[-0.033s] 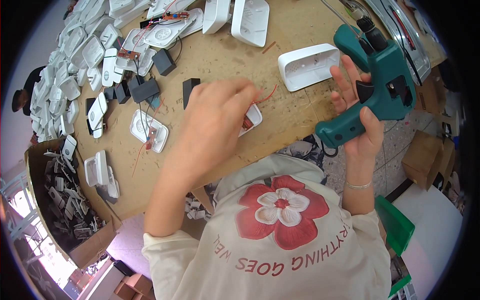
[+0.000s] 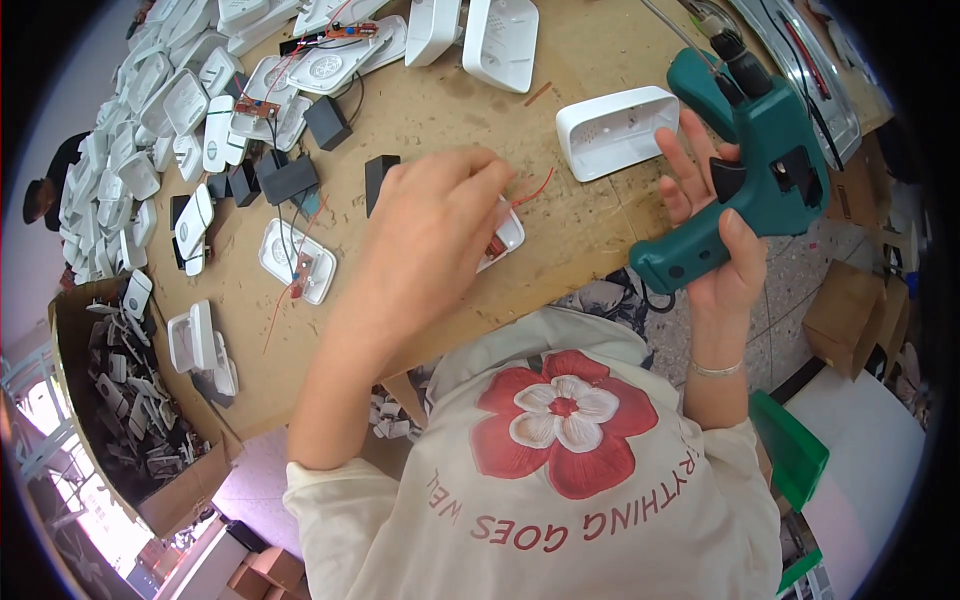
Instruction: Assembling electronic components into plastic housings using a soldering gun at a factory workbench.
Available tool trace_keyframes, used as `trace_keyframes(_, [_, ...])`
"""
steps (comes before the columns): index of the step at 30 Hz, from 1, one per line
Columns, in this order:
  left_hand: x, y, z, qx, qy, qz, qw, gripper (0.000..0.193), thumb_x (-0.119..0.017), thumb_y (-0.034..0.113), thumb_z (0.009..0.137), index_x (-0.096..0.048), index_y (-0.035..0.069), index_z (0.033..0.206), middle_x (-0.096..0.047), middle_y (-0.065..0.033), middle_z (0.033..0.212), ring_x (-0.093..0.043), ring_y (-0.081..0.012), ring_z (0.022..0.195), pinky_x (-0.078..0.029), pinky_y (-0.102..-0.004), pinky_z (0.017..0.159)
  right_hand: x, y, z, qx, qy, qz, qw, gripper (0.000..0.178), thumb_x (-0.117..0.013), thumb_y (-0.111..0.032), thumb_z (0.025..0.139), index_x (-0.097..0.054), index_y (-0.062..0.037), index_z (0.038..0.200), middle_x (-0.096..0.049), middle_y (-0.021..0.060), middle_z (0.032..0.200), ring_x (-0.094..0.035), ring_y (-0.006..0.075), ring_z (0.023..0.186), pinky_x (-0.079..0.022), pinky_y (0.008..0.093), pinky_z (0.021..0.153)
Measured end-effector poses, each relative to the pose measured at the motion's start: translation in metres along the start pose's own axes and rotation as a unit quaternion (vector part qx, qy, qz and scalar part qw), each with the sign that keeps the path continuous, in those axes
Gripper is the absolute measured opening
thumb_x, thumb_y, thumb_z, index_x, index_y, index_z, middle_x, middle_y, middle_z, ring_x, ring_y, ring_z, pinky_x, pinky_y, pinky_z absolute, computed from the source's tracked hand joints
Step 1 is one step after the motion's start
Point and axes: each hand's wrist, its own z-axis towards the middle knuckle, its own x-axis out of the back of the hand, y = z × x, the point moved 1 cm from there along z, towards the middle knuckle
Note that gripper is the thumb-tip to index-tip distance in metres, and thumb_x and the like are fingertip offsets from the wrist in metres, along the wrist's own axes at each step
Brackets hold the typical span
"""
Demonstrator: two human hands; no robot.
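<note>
My left hand (image 2: 440, 215) is bent palm down over a white plastic cover (image 2: 513, 232) near the table's front edge. The cover holds a small brown circuit board (image 2: 494, 247), and a red wire (image 2: 535, 190) sticks out beyond my fingers. My fingertips are curled and partly hidden, so what they pinch does not show. My right hand (image 2: 728, 250) holds a teal glue gun (image 2: 775, 165) by its handle, thumb across it and other fingers loosely extended near the black trigger. Just left of those fingers stands an open white plastic housing (image 2: 620, 135).
Many white housings (image 2: 150, 110) are heaped at the far left. Black blocks (image 2: 290, 180) with wires lie among covers, including one with a board (image 2: 300, 262). A carton (image 2: 190, 480) of parts stands at the left, and a metal tray (image 2: 815, 80) lies at the far right.
My left fingers have shifted very slightly to the left, by the red wire. My right hand and the glue gun have barely moved.
</note>
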Motion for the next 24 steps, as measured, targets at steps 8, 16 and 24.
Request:
trace_keyframes(8, [-0.011,0.002,0.015,0.073,-0.031,-0.043,0.996,0.013,-0.066,0.009,0.078,-0.063,-0.001,0.087,-0.059,-0.0122,0.094,-0.058,-0.0293,0.083,-0.046,-0.035,0.071,-0.016,0.013,-0.004,-0.028,0.003,0.03,0.999,0.059,-0.065,-0.01,0.077,-0.038,0.0008,0.128,-0.032,0.0284,0.14,-0.036,0.0396,0.13,-0.031,0.0447,0.109])
trace_keyframes(16, [-0.014,0.01,-0.009,0.014,0.092,-0.09,0.992,0.023,-0.061,-0.003,0.075,-0.059,0.003,0.097,-0.057,-0.0124,0.09,-0.061,-0.0315,0.072,-0.05,-0.037,0.061,-0.022,0.022,-0.006,-0.049,-0.012,0.045,0.998,0.057,-0.065,-0.009,0.077,-0.039,0.0011,0.128,-0.033,0.028,0.139,-0.036,0.0388,0.131,-0.031,0.0447,0.109])
trace_keyframes(24, [-0.033,0.027,0.009,0.022,0.161,-0.112,0.98,0.019,-0.062,-0.001,0.077,-0.06,0.002,0.095,-0.057,-0.0125,0.087,-0.061,-0.0299,0.071,-0.05,-0.037,0.06,-0.019,0.026,-0.002,-0.059,-0.035,0.04,0.997,0.057,-0.064,-0.009,0.08,-0.038,0.0008,0.13,-0.041,0.0227,0.134,-0.041,0.038,0.127,-0.036,0.0458,0.105])
